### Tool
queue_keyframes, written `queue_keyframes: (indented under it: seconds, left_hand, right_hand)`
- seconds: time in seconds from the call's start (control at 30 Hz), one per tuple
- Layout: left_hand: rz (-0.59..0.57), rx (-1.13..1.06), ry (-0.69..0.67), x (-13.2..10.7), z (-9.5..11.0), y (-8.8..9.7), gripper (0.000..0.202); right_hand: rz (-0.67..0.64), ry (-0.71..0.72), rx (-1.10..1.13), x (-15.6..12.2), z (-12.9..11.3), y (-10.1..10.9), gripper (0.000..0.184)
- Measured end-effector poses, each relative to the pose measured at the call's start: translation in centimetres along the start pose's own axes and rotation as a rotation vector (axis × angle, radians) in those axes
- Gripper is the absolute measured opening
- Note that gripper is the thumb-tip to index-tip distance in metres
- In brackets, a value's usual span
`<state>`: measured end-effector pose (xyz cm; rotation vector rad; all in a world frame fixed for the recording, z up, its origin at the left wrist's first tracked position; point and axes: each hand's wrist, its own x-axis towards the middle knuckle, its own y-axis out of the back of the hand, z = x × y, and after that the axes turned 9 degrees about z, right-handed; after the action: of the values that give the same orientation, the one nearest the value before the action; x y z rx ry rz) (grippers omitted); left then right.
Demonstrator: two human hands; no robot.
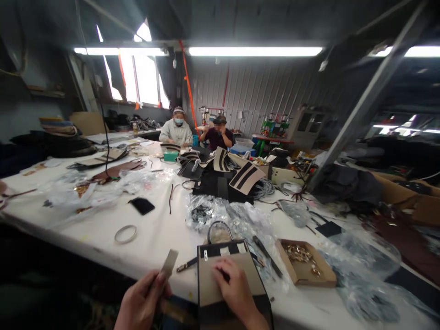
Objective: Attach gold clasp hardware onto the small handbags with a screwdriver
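Note:
A beige and black handbag (227, 266) lies flat at the near edge of the white table (154, 238), its round handle pointing away from me. My right hand (235, 291) rests on the bag's front panel, fingers curled and pressing down on it. My left hand (142, 300) is closed round a thin flat grey strip (169, 263), holding it upright just left of the bag. A dark strap with a metal end (187, 265) lies between the strip and the bag.
A cardboard tray of metal fittings (304, 263) sits right of the bag. Clear plastic bags (240, 220), a metal ring (125, 233), a black pouch (142, 206) and striped bag panels (245, 176) cover the table. Two people (197, 130) sit at the far end.

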<state>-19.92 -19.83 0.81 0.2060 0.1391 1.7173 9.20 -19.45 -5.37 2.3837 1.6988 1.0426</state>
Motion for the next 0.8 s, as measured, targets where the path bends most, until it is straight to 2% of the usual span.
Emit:
queue_keyframes:
  seconds: [0.1, 0.2, 0.27, 0.4, 0.5, 0.57, 0.67, 0.73, 0.8]
  left_hand:
    - [-0.079, 0.134, -0.082, -1.2, 1.4, -1.7, 0.06]
    - [-0.153, 0.146, -0.094, -2.8, 1.1, -4.2, 0.057]
    - [-0.129, 0.138, -0.115, -4.0, 0.7, -5.6, 0.055]
    - [-0.078, 0.157, -0.184, -5.2, 0.5, -7.6, 0.052]
    - [-0.119, 0.187, -0.175, -5.4, 0.6, -8.2, 0.047]
    - [-0.178, 0.191, -0.137, -5.5, 0.7, -8.3, 0.043]
    - [-0.336, 0.062, -0.035, -5.4, 1.1, -8.0, 0.032]
    - [-0.489, -0.081, 0.043, -5.2, 1.4, -8.0, 0.04]
    - [-0.578, -0.148, 0.082, -5.2, 1.5, -8.2, 0.041]
  right_hand:
    - [0.033, -0.152, 0.122, 1.0, -2.2, 1.5, 0.033]
    - [0.027, -0.311, 0.246, 1.8, -3.6, 3.2, 0.038]
    - [-0.048, -0.391, 0.36, 2.0, -4.3, 4.1, 0.043]
    - [-0.214, -0.44, 0.465, 1.8, -5.4, 4.6, 0.047]
    - [-0.159, -0.419, 0.38, 1.4, -5.6, 4.1, 0.035]
    - [-0.116, -0.407, 0.34, 1.1, -5.6, 3.8, 0.027]
    - [-0.191, -0.44, 0.372, 0.6, -5.6, 3.9, 0.023]
    - [-0.256, -0.455, 0.392, 0.4, -5.6, 4.3, 0.022]
    - [-0.265, -0.43, 0.35, 0.3, -5.6, 4.5, 0.02]
